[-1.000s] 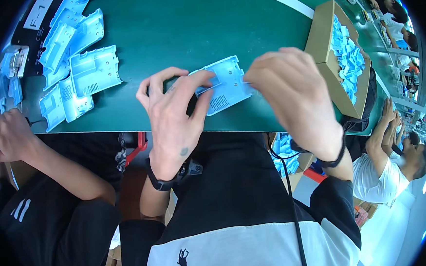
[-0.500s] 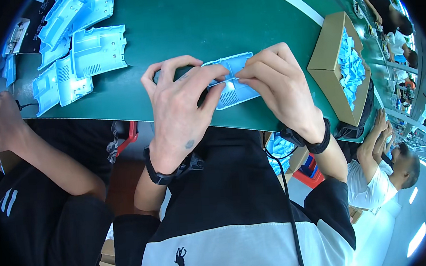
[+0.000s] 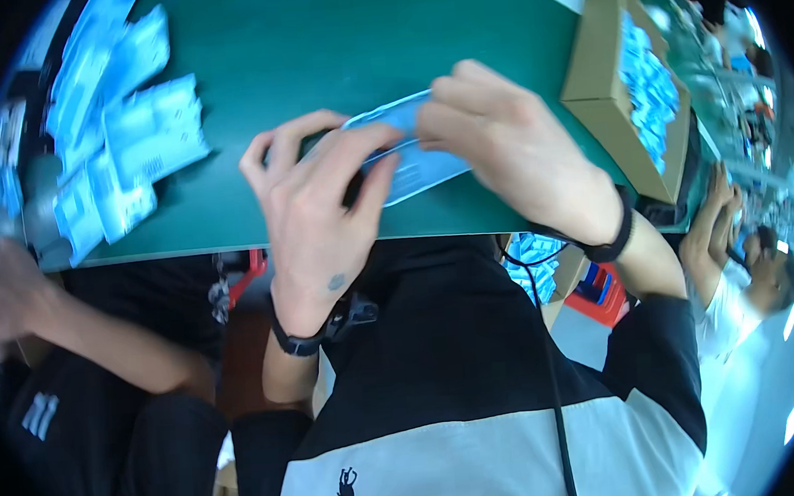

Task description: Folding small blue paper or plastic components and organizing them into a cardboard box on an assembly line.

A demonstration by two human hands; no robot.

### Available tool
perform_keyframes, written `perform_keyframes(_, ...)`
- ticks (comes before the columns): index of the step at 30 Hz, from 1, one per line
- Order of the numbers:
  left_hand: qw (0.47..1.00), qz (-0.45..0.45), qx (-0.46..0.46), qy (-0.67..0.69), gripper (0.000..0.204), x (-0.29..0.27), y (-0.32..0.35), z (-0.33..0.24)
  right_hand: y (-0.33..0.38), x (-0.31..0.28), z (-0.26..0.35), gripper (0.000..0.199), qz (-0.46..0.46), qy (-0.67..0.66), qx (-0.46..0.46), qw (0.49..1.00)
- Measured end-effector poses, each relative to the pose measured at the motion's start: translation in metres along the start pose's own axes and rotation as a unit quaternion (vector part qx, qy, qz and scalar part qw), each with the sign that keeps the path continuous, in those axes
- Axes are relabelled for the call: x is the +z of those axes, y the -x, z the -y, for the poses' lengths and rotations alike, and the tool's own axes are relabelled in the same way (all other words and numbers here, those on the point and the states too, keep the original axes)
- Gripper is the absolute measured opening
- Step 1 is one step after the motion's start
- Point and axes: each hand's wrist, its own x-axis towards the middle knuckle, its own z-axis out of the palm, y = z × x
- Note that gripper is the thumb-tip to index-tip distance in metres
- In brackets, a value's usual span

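On the green tabletop lies a light blue plastic shell (image 3: 426, 172), slightly tilted, with a raised rim. My left hand (image 3: 316, 194) is closed on its left side, thumb and forefinger pinching near the middle. Over the shell's upper right part is my right hand (image 3: 513, 136), its fingers curled together and smeared by motion. Whatever those right fingertips hold is hidden.
Similar blue shells (image 3: 155, 126) lie piled at the left. A cardboard box (image 3: 593, 63) of small blue pieces (image 3: 650, 96) stands right. A neighbour's hand (image 3: 13, 290) is near the left edge. Below the table are a red bin (image 3: 605, 301) and more blue pieces (image 3: 532, 258).
My right hand has moved up from the shell's middle, its fingers more curled. My left hand keeps its pinch while the shell has tilted. The whole view has shifted a little.
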Motion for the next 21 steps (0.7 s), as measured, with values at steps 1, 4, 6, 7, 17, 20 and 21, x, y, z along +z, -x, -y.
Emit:
perform_keyframes(1, 1.000, 0.004, 0.021, 0.003, 0.023, 0.001, -0.003, -0.006, 0.002, -0.001, -0.001, 0.016, -0.012, -0.002, -0.017, 1.000)
perform_keyframes(4, 0.999, 0.040, -0.001, -0.016, 0.029, 0.004, -0.007, -0.023, 0.018, 0.013, 0.002, 0.017, -0.085, -0.017, 0.022, 0.996)
perform_keyframes(6, 0.997, 0.052, 0.030, -0.054, 0.033, 0.009, -0.005, -0.029, 0.022, 0.024, 0.003, 0.016, -0.106, 0.003, 0.025, 0.994)
perform_keyframes(7, 0.993, 0.060, 0.026, -0.098, 0.037, 0.011, -0.005, -0.032, 0.023, 0.020, 0.000, 0.014, -0.102, 0.001, 0.017, 0.995)
perform_keyframes(17, 0.964, 0.062, 0.107, -0.234, 0.053, 0.018, -0.022, -0.015, 0.134, -0.108, -0.123, 0.021, -0.097, 0.131, 0.358, 0.919)
perform_keyframes(20, 0.962, 0.079, 0.093, -0.246, 0.056, 0.020, -0.036, -0.022, 0.138, -0.099, -0.156, 0.027, -0.054, 0.200, 0.310, 0.928)
perform_keyframes(21, 0.991, 0.077, 0.060, -0.090, 0.060, 0.020, -0.038, -0.030, 0.135, -0.097, -0.162, 0.027, -0.054, 0.194, 0.290, 0.936)
